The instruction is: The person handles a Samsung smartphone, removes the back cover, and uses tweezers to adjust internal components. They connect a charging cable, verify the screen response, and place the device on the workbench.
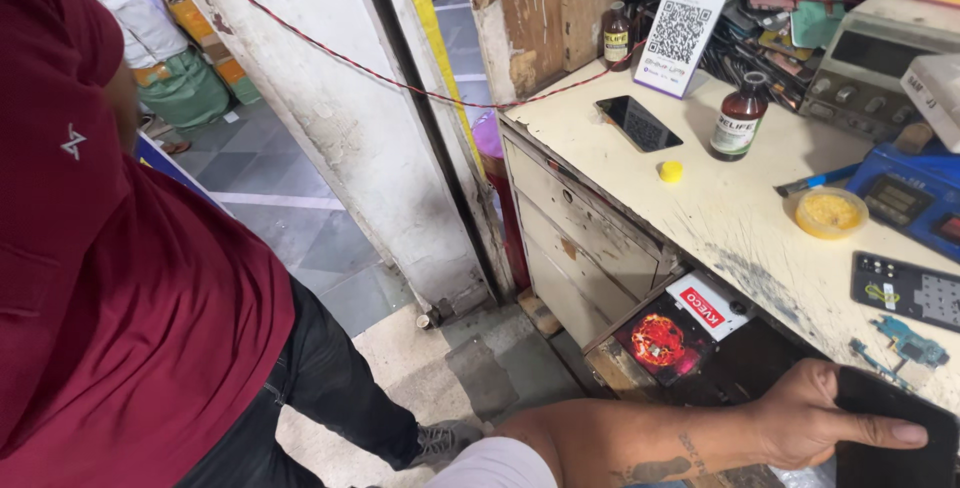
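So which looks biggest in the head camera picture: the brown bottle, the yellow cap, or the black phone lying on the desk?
1. Black phone and brown bottle look about the same size, so I won't rank them; the phone lies flat and the bottle stands upright.
2. Yellow cap is clearly the smallest.

All three sit close together on the desk, so camera distance hardly matters.

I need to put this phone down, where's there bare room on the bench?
The widest bare patch lies mid-bench, between the yellow cap, the brown bottle and the yellow tub. A smaller strip runs along the front edge left of the dark phone. The back and right side are crowded with meters, tools and circuit boards.
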### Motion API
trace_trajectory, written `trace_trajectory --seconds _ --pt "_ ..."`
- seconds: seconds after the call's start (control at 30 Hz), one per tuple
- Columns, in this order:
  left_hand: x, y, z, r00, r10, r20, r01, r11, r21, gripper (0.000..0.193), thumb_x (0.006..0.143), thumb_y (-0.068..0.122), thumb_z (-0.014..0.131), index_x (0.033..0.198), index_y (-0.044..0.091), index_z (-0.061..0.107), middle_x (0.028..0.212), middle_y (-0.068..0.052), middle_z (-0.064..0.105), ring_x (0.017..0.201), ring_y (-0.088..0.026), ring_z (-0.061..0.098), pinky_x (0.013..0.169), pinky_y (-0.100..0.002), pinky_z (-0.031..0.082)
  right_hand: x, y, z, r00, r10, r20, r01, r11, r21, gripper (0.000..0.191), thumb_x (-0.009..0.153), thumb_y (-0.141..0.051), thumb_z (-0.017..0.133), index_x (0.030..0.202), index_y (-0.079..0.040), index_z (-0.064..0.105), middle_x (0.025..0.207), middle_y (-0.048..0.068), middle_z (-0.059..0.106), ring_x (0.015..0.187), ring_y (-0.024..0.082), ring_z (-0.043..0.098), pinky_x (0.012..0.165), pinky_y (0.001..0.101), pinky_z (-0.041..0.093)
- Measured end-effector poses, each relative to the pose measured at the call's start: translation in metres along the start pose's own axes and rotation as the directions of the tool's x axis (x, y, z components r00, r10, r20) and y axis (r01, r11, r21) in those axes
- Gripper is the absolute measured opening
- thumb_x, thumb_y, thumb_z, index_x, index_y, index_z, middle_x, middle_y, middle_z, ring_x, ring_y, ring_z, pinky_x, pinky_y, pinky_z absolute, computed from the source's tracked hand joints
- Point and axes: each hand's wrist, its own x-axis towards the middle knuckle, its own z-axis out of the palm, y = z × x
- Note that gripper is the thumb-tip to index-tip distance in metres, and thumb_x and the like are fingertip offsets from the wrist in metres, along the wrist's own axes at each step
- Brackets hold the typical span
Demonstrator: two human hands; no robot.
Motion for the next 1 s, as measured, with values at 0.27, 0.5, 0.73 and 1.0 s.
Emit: trace_trajectory --seconds 0.27,0.5,0.73,1.0 --pt "-0.005 -0.022 -0.019 0.997 -0.070 0.017 0.065 0.970 0.233 0.023 0.096 0.004 0.080 0.114 -0.002 0.066 0.113 -0.010 0.073 0.108 -0.015 0.068 0.102 -0.030 0.054 -0.054 0.033 -0.001 0.920 -0.137 -0.368 0.212 0.962 0.174 0.031 0.088 -0.010 0.085 0.113 0.006 0.077 0.102 0.024 0.076 0.100 0.025 0.074 0.103 0.0369 0.055" --pt "-0.005 -0.015 -0.021 0.973 -0.185 0.141 0.155 0.967 0.200 0.022 0.106 0.009 0.075 0.123 -0.002 0.066 0.114 -0.007 0.072 0.106 -0.012 0.065 0.098 -0.028 0.051 -0.106 -0.012 -0.028 0.813 -0.007 -0.583 0.291 0.872 0.395 0.032 0.089 -0.009 0.085 0.112 0.008 0.072 0.100 0.016 0.076 0.088 0.015 0.071 0.084 0.0248 0.056" --pt "-0.009 -0.012 -0.013 0.899 -0.337 0.279 0.289 0.936 0.200 0.032 0.104 0.009 0.070 0.135 0.002 0.065 0.126 -0.006 0.070 0.117 -0.013 0.063 0.107 -0.031 0.050 -0.111 -0.013 -0.054 0.852 -0.074 -0.519 0.326 0.850 0.414 0.029 0.084 -0.013 0.083 0.107 0.002 0.075 0.092 0.009 0.077 0.079 0.011 0.069 0.071 0.0252 0.054" --pt "-0.017 -0.017 -0.006 0.905 -0.349 0.242 0.312 0.933 0.177 0.030 0.103 0.008 0.066 0.132 0.000 0.067 0.130 -0.006 0.070 0.122 -0.016 0.062 0.111 -0.033 0.047 -0.121 -0.014 -0.067 0.803 -0.200 -0.562 0.451 0.820 0.352 0.026 0.081 -0.011 0.085 0.104 -0.001 0.076 0.094 0.009 0.073 0.087 0.018 0.066 0.078 0.0314 0.051"
